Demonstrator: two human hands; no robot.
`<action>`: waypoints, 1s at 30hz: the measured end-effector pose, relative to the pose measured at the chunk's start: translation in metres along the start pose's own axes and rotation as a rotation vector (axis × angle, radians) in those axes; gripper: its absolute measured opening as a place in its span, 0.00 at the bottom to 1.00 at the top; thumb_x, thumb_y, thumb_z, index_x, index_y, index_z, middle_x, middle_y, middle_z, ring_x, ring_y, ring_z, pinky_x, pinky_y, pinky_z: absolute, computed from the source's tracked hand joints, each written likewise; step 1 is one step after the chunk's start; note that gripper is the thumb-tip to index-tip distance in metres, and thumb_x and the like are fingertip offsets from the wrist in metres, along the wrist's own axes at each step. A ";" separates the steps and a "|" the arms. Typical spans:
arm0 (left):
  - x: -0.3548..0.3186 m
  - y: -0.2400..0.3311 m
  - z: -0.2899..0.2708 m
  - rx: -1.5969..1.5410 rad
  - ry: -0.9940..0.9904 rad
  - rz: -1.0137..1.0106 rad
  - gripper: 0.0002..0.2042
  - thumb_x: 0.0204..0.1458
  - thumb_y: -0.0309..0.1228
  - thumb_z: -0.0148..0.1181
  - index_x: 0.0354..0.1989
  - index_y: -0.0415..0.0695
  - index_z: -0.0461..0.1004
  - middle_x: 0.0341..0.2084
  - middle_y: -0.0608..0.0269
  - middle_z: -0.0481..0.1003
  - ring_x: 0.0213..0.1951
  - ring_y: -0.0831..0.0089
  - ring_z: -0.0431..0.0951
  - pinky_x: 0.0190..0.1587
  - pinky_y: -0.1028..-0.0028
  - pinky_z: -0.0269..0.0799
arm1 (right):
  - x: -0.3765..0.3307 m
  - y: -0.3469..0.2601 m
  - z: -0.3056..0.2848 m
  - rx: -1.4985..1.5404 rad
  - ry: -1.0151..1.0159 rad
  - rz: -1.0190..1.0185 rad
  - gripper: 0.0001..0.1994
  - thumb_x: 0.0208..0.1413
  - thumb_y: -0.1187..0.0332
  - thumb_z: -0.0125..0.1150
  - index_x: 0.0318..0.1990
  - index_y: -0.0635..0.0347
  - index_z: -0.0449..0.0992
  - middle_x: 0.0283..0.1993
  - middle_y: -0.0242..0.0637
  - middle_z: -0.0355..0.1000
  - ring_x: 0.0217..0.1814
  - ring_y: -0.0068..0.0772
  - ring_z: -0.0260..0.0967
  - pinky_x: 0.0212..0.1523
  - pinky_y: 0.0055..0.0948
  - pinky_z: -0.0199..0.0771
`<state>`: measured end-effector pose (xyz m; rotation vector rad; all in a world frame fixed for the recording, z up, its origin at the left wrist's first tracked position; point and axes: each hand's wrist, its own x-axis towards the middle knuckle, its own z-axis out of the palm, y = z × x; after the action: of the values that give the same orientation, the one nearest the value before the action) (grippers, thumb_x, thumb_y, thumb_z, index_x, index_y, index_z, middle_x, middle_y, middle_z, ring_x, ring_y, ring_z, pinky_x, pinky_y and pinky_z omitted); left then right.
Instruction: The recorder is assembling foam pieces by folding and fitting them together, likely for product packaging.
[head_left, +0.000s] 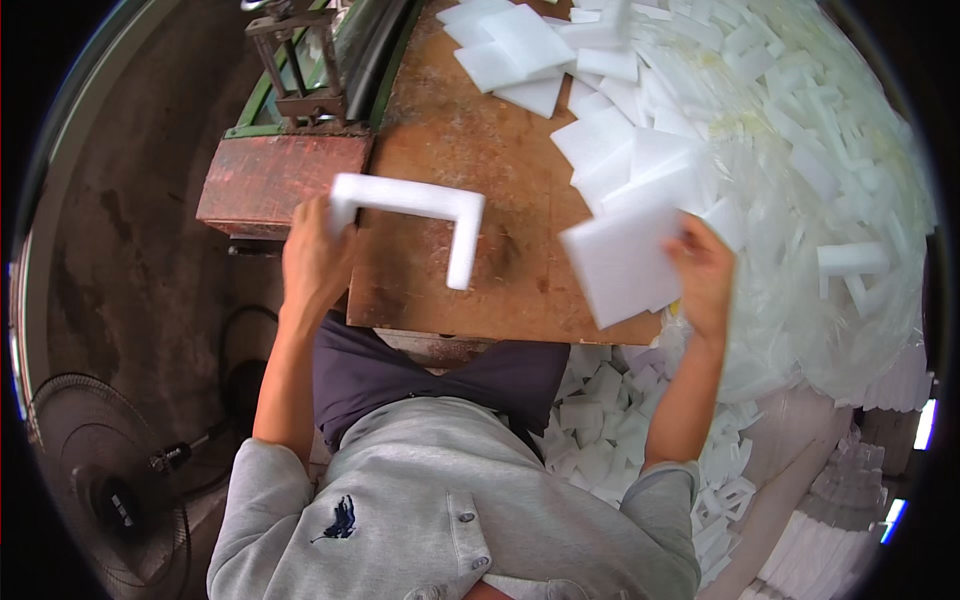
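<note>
My left hand (316,258) is closed on one leg of a white U-shaped foam piece (415,198), which is held over the left part of the brown wooden tabletop (440,130). The piece's other leg points toward me. At the table's right side, my right hand (704,268) grips the right edge of a square white foam sheet (622,262). That sheet is slightly blurred and tilted, and it overlaps other flat foam sheets (590,140) lying behind it. My right fingertips are partly hidden.
A green-framed machine with a reddish block (285,185) borders the table's left edge. Clear plastic bagging with many foam pieces (800,180) bulges along the right. Foam offcuts (600,420) heap below the table's near right corner. A black fan (110,490) stands at lower left.
</note>
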<state>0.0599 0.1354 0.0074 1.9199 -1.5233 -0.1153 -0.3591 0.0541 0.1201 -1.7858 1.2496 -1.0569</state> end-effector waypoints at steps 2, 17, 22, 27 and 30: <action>-0.018 -0.023 -0.023 -0.028 0.075 -0.087 0.14 0.54 0.29 0.59 0.47 0.36 0.72 0.38 0.42 0.73 0.41 0.44 0.75 0.43 0.55 0.70 | 0.026 0.007 0.069 -0.112 -0.279 0.010 0.13 0.56 0.73 0.67 0.48 0.67 0.79 0.39 0.34 0.77 0.39 0.22 0.70 0.42 0.25 0.71; 0.075 -0.161 -0.138 -0.018 0.202 -0.329 0.18 0.58 0.38 0.60 0.49 0.35 0.76 0.27 0.54 0.76 0.29 0.72 0.74 0.36 0.70 0.71 | 0.037 0.045 0.182 -0.542 -0.783 -0.407 0.41 0.40 0.63 0.79 0.66 0.39 0.69 0.78 0.47 0.44 0.80 0.60 0.37 0.75 0.63 0.36; 0.157 -0.212 -0.132 0.024 0.153 -0.312 0.18 0.55 0.41 0.61 0.39 0.35 0.78 0.22 0.55 0.75 0.27 0.73 0.74 0.33 0.68 0.70 | 0.061 0.041 0.181 -0.525 -0.894 -0.456 0.39 0.35 0.65 0.80 0.62 0.35 0.74 0.77 0.46 0.45 0.80 0.58 0.37 0.75 0.64 0.39; 0.236 -0.249 -0.103 -0.001 0.011 -0.244 0.18 0.53 0.42 0.61 0.42 0.38 0.81 0.21 0.56 0.77 0.27 0.70 0.78 0.32 0.66 0.73 | 0.079 0.022 0.190 -0.369 -0.748 -0.372 0.35 0.40 0.64 0.79 0.61 0.48 0.75 0.72 0.47 0.56 0.76 0.54 0.49 0.73 0.51 0.53; 0.271 -0.251 -0.077 -0.041 -0.028 -0.234 0.18 0.53 0.41 0.63 0.46 0.40 0.82 0.25 0.55 0.79 0.29 0.69 0.81 0.33 0.66 0.75 | 0.110 0.017 0.207 -0.296 -0.647 -0.325 0.30 0.47 0.64 0.76 0.60 0.59 0.75 0.65 0.48 0.65 0.68 0.48 0.62 0.66 0.41 0.65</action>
<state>0.3890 -0.0495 0.0181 2.0649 -1.2989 -0.2752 -0.1566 -0.0365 0.0431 -2.3570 0.7519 -0.3847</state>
